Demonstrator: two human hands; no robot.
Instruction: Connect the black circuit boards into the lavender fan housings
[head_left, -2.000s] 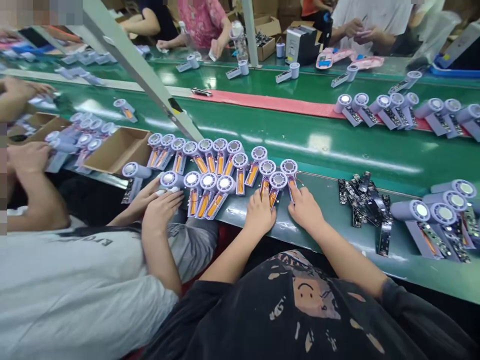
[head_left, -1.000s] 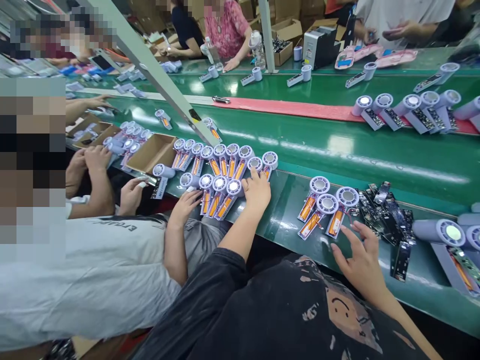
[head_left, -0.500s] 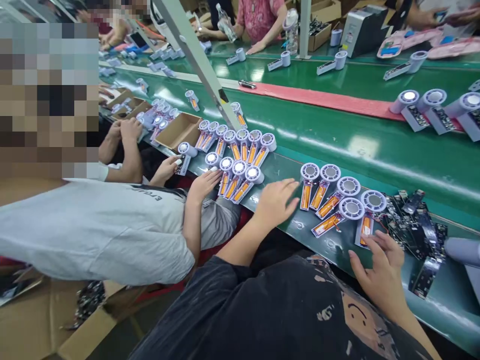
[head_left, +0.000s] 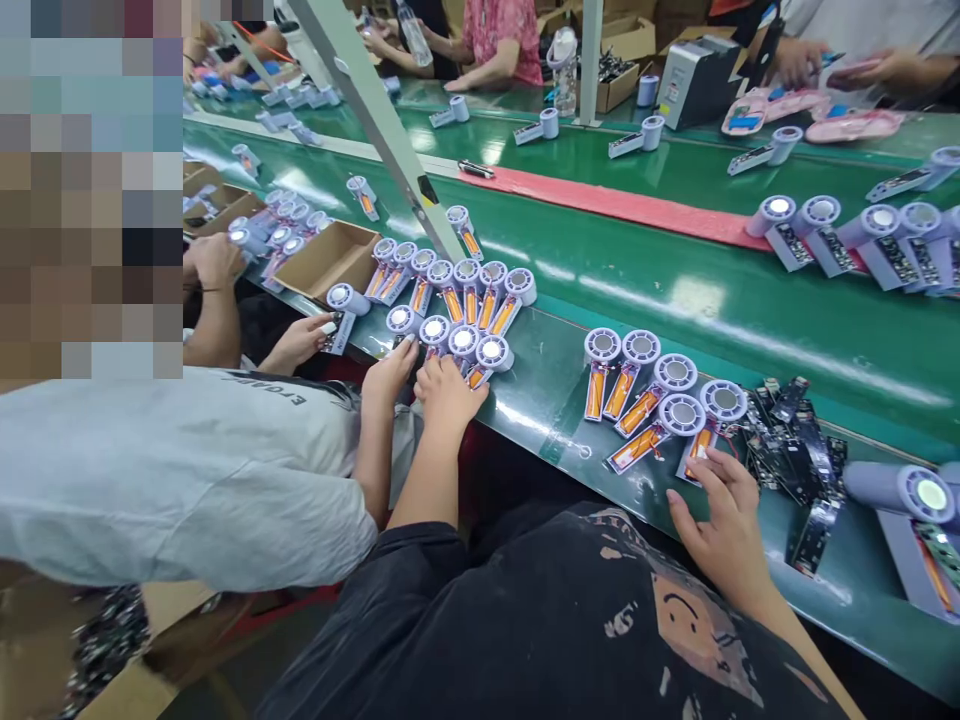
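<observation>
My left hand (head_left: 450, 398) lies over the front row of lavender handheld fans on my left, fingers curled over the handles and thumb at the nearest fan (head_left: 493, 352). How many handles it grips is hidden. To the right, my right hand (head_left: 721, 515) is open, fingertips touching the handle of another handheld fan (head_left: 723, 400) and thumb apart. Several similar fans (head_left: 640, 347) lie beside it, their uncovered handles showing orange batteries and thin wires. Just beyond my right hand is a heap of black circuit boards (head_left: 799, 450).
A co-worker's hand (head_left: 386, 375) is close beside my left hand. An open cardboard box (head_left: 330, 255) stands farther left. A slanted metal post (head_left: 375, 120) rises behind the fans. More fans (head_left: 896, 495) lie at the right edge, and the green conveyor (head_left: 600, 260) runs beyond.
My left hand has moved left from beside the right-hand fans onto the left group's front row. My right hand stays at its fan. The view has turned slightly to the right.
</observation>
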